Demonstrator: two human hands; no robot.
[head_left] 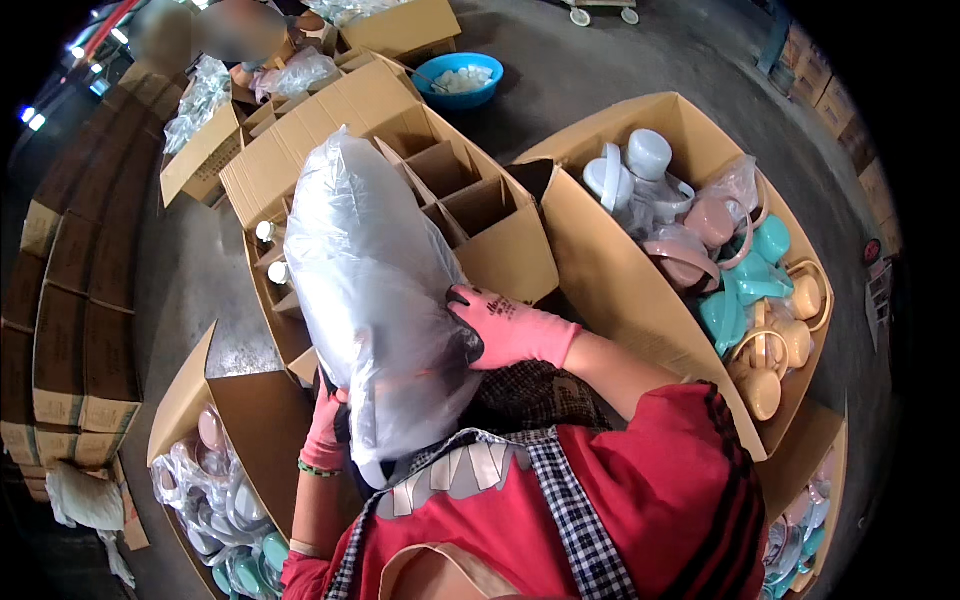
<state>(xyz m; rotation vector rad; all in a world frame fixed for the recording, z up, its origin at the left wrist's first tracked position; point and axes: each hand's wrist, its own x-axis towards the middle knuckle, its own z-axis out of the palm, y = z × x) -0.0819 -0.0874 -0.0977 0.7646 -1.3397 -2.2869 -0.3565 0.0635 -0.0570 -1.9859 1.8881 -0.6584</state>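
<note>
Between my two hands is a large, puffed-up clear plastic bag (365, 250), lying over a divided carton. Its contents look pale and bulky, but I cannot make out what they are. My right hand (515, 328), in a pink glove with a dark palm, grips the bag's right side. Gloved the same way, my left hand (325, 425) is closed on its lower left edge, with the fingers partly hidden. Under the bag, the divided carton (505, 265) has cardboard compartments. White caps (266, 231) show in the compartments along its left side.
At the right, a large carton (620, 290) holds grey, pink, teal and orange plastic lids (725, 280) with loop handles. Another carton (255, 420) of bagged lids stands lower left. A blue basin (485, 95) is beyond. Stacked cartons (85, 290) line the left; a person (290, 50) is at the far left.
</note>
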